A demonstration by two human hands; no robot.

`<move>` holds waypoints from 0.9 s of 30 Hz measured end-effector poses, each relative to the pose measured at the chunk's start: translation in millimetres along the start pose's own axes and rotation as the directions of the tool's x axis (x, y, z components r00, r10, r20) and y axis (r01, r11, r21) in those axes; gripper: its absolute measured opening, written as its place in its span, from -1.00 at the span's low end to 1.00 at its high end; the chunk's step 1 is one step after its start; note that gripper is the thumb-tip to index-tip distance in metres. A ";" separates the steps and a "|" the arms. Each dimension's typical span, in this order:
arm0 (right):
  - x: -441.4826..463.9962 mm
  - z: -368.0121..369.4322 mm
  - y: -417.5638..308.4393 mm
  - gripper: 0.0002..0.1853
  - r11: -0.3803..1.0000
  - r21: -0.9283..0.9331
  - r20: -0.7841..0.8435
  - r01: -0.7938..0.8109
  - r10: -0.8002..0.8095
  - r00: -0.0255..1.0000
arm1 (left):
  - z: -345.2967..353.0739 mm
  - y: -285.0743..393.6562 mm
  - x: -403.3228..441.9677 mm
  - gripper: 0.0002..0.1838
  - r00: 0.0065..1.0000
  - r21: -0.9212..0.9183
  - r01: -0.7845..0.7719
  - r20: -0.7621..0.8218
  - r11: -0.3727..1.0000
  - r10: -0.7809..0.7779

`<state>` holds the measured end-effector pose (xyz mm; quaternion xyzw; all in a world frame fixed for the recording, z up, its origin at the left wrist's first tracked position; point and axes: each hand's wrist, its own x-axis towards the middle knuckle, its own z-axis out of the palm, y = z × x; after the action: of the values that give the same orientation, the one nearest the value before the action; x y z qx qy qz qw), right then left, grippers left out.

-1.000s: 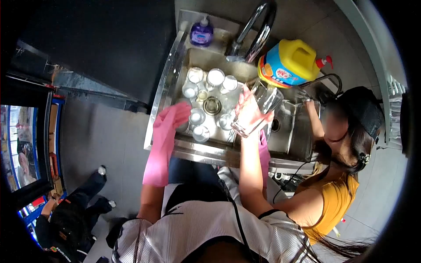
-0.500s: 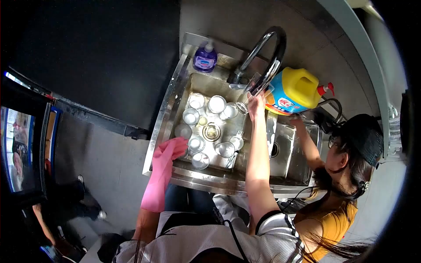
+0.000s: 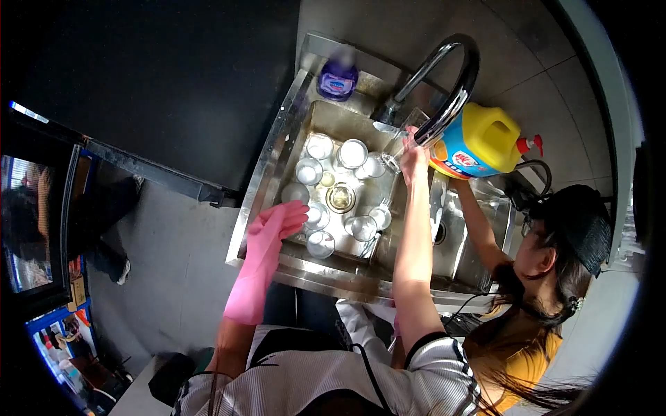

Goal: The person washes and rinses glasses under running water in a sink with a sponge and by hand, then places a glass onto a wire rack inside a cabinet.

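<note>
My left hand, in a pink rubber glove, is over the left front of the steel sink basin, fingers stretched out, with nothing seen in it. Close to its fingertips are a clear glass and another glass partly behind the glove. Bare, my right hand is closed around a clear glass beneath the curved chrome faucet. The faucet partly hides those fingers. Several more glasses stand in the basin around the drain.
A purple soap bottle stands at the back left corner. Behind the right basin is a yellow detergent jug with a red pump. A co-worker stands at my right, one arm reaching over the right basin toward the jug.
The view has shifted slightly, so the sink appears higher and further right. My gloved left hand remains beside the front glasses. My right hand stays at the faucet with the glass.
</note>
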<state>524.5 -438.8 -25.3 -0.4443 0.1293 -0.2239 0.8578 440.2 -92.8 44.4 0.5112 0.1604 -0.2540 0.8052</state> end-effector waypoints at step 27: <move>-71.4 104.9 1.8 -0.12 0.194 -0.957 0.185 0.214 -0.157 0.970 | 102.1 -35.4 130.7 -0.59 0.858 -0.379 -0.219 0.365 0.899 0.362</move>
<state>507.4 -328.3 34.9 -0.8984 0.1666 -0.1853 0.3616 526.9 -229.5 -6.1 0.3223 -0.0599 -0.2034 0.9226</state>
